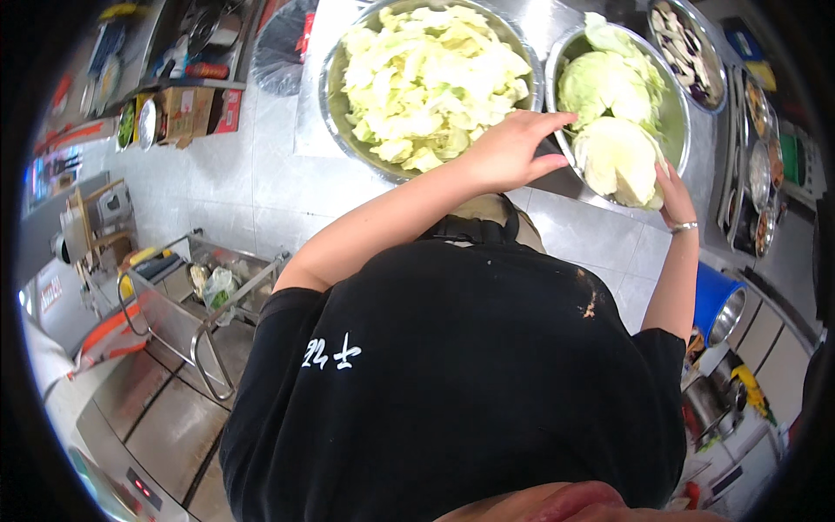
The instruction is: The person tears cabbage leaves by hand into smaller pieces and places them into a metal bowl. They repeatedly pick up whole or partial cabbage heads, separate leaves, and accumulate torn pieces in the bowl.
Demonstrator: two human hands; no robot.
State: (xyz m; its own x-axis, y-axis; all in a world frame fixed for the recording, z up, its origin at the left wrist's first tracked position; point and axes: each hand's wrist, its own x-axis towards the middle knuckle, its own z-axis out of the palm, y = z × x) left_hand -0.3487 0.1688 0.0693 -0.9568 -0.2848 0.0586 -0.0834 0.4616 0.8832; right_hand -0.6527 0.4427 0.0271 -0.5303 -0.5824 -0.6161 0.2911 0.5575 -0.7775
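A steel bowl (681, 150) at the upper right holds pale green cabbage. On top at its near side sits a cut cabbage (616, 159), its pale cut face showing. Behind it lies another leafy cabbage (611, 83). My right hand (677, 196) grips the cut cabbage's right side at the bowl's near rim; some of its fingers are hidden. My left hand (520, 150) is open, thumb and fingers spread at the bowl's left rim, with nothing held. To its left stands a wide steel basin (330, 103) heaped with torn cabbage leaves (435, 83).
Right of the bowls is a tray of sliced eggplant (687, 48), with several food pans (758, 170) beyond it. A blue bucket (715, 296) stands at lower right. On the left are a metal cart (165, 317) and cardboard boxes (185, 113).
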